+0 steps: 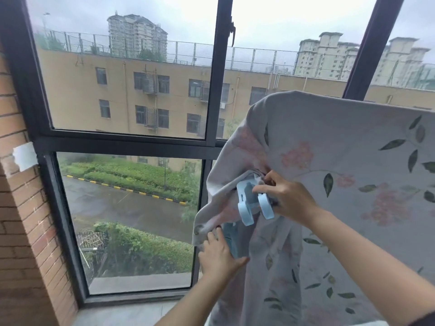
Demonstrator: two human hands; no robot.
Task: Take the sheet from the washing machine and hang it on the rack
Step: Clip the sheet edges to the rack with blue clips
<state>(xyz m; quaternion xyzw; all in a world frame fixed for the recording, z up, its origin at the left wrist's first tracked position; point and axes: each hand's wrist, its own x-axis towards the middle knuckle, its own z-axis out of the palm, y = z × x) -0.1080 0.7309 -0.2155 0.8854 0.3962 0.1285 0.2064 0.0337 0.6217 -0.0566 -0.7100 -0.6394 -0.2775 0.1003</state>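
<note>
A pale grey sheet (341, 142) printed with pink flowers and green leaves hangs draped on the right, covering whatever it hangs on. Its left end bunches into folds. A large light-blue clip (249, 203) sits at that bunched end, and my right hand (287, 196) grips the clip's handles with fingers closed around them. Below it, my left hand (219, 255) pinches the sheet's lower left corner and holds the fabric against a teal-blue part underneath. The rack itself is hidden by the sheet.
A dark-framed window (211, 90) fills the view ahead, close behind the sheet. A brick wall (21, 208) stands at the left. A grey sill (122, 311) runs under the window. Buildings, hedges and a wet road lie outside.
</note>
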